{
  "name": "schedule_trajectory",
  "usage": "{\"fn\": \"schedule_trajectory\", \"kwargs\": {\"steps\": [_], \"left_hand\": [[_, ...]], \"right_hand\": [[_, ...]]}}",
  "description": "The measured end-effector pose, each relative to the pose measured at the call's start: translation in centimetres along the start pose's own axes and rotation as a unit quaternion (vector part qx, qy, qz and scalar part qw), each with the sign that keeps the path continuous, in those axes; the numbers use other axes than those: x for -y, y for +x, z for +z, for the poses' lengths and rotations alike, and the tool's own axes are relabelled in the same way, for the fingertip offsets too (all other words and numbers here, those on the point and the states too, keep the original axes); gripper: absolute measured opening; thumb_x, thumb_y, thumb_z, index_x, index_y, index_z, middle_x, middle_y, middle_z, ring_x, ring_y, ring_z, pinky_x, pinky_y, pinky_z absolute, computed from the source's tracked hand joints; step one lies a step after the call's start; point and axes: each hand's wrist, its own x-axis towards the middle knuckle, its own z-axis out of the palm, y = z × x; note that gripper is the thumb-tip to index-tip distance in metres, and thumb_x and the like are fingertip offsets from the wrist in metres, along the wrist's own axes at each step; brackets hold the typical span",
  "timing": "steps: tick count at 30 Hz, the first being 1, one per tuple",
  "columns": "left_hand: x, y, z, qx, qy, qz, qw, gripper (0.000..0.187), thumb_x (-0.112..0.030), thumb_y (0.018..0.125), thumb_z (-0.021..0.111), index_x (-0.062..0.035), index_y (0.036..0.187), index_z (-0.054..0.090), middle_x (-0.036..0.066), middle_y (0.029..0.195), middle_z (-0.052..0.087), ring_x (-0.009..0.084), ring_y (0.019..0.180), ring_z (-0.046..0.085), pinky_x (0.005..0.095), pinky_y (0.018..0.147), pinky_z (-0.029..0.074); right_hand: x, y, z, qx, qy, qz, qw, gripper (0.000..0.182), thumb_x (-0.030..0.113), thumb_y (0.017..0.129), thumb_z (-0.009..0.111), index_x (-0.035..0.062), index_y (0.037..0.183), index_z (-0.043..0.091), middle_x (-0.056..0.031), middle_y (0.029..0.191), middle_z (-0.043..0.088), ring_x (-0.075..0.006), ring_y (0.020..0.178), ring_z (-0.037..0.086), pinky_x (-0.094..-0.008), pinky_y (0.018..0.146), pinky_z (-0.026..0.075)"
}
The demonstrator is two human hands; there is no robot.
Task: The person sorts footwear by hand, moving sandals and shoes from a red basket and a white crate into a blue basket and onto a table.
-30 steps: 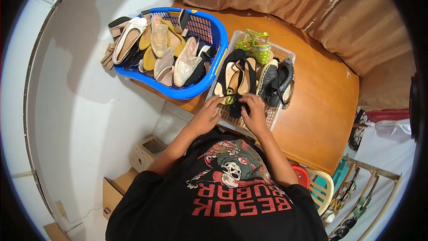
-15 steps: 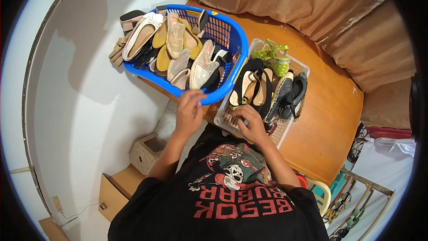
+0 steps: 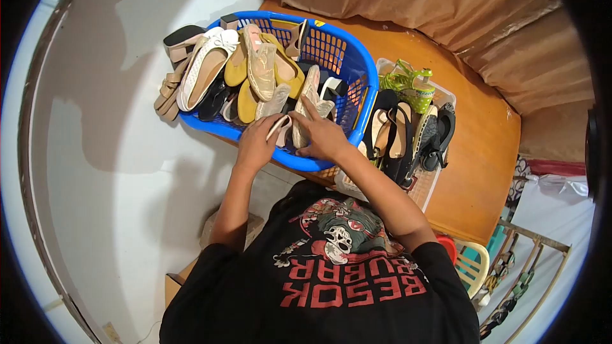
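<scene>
My left hand (image 3: pixel 256 144) is at the near rim of a blue plastic laundry basket (image 3: pixel 213 126), its fingers closed round the edge of a small beige shoe (image 3: pixel 284 132). My right hand (image 3: pixel 324 135) reaches over the same rim with its fingers spread, against a pale gold espadrille (image 3: pixel 308 95). Its underside is hidden. Shoes fill the basket: a white flat with a bow (image 3: pixel 207 67), mustard flats (image 3: pixel 247 102), another gold espadrille (image 3: pixel 260 70) and black shoes (image 3: pixel 215 99) lower down.
Right of the basket, a clear plastic tray (image 3: pixel 433 181) holds black sandals (image 3: pixel 400 134), green wedge sandals (image 3: pixel 417 92) and dark espadrilles (image 3: pixel 426 130). Both containers stand on a wooden table (image 3: pixel 481 153). A brown curtain (image 3: pixel 433 0) hangs behind; a plastic chair (image 3: pixel 472 267) stands lower right.
Both hands have moved into the near side of the basket. My right hand has left the tray's edge, and my left hand has taken hold of the beige shoe. The view has shifted slightly.
</scene>
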Motion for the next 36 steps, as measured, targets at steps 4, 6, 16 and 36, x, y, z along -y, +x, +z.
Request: {"fn": "schedule_trajectory", "kwargs": {"steps": [4, 6, 16, 36], "left_hand": [[0.9, 0.2, -0.6, -0.014, -0.034, 0.005, 0.999, 0.031, -0.012, 0.094, 0.064, -0.0052, 0.124, 0.068, 0.018, 0.116, 0.071, 0.0389, 0.108, 0.067, 0.0439, 0.093, 0.052], [1.8, 0.3, -0.6, -0.030, -0.046, 0.038, 0.998, 0.029, -0.012, 0.094, 0.063, -0.0054, 0.123, 0.067, 0.018, 0.115, 0.071, 0.0405, 0.105, 0.066, 0.0462, 0.090, 0.054], [3.7, 3.0, -4.6, -0.098, -0.113, 0.013, 0.989, 0.024, -0.010, 0.094, 0.064, 0.0014, 0.114, 0.070, 0.021, 0.105, 0.073, 0.0379, 0.097, 0.071, 0.0411, 0.086, 0.055], [0.0, -0.2, -0.4, 0.275, -0.069, 0.184, 0.941, 0.032, -0.018, 0.088, 0.072, -0.0072, 0.118, 0.069, 0.011, 0.116, 0.067, 0.0327, 0.111, 0.064, 0.0457, 0.099, 0.048]], "right_hand": [[0.3, -0.1, 1.4, -0.046, 0.064, 0.063, 0.995, 0.092, 0.018, 0.061, 0.090, 0.0142, 0.142, 0.046, -0.0241, 0.165, 0.016, -0.0492, 0.116, 0.061, -0.0509, 0.096, 0.055], [0.2, -0.2, 0.7, -0.155, 0.141, 0.098, 0.973, 0.081, 0.013, 0.060, 0.085, 0.0070, 0.132, 0.048, -0.0256, 0.163, 0.018, -0.0538, 0.120, 0.056, -0.0532, 0.100, 0.052], [-4.2, -1.6, -4.2, -0.439, 0.370, 0.064, 0.816, 0.050, -0.002, 0.082, 0.067, 0.0017, 0.127, 0.046, -0.0199, 0.144, 0.047, -0.0257, 0.124, 0.058, -0.0351, 0.103, 0.050], [-6.9, 5.4, -0.5, -0.252, 0.320, 0.012, 0.913, 0.081, -0.015, 0.076, 0.052, 0.0051, 0.153, 0.038, -0.0235, 0.162, 0.031, -0.0343, 0.144, 0.044, -0.0408, 0.116, 0.039]]}}
